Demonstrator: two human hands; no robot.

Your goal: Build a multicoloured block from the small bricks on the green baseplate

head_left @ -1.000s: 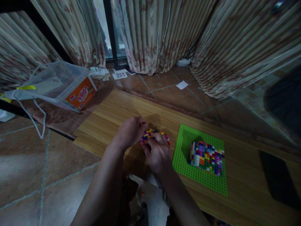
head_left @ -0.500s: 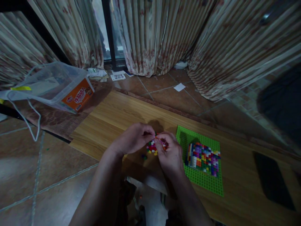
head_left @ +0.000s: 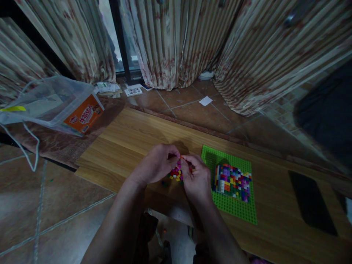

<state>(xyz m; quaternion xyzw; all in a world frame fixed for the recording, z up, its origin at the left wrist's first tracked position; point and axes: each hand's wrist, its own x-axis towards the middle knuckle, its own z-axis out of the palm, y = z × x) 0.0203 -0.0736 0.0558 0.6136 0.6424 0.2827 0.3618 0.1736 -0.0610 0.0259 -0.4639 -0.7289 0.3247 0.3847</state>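
My left hand (head_left: 158,163) and my right hand (head_left: 196,178) meet fingertip to fingertip above a heap of small toy bricks (head_left: 176,173). A tiny orange-red brick (head_left: 182,157) shows at the pinched fingers of my right hand. My left thumb and forefinger are pinched right beside it; what they hold is too small to make out. Right of my hands lies a green studded baseplate (head_left: 233,211). On it stands a block built of many-coloured bricks (head_left: 233,183). My fingers partly cover the heap.
The bricks lie on a wooden bench (head_left: 123,135). A dark flat object (head_left: 312,201) rests at its right. Beyond the left end stands a clear plastic box (head_left: 55,106) with an orange label. Papers (head_left: 134,90) lie on the tiled floor near the curtains (head_left: 176,44).
The view has shifted, so the baseplate and box sit slightly farther left in the picture. Both hands stay pinched together over the heap, with only small finger movement.
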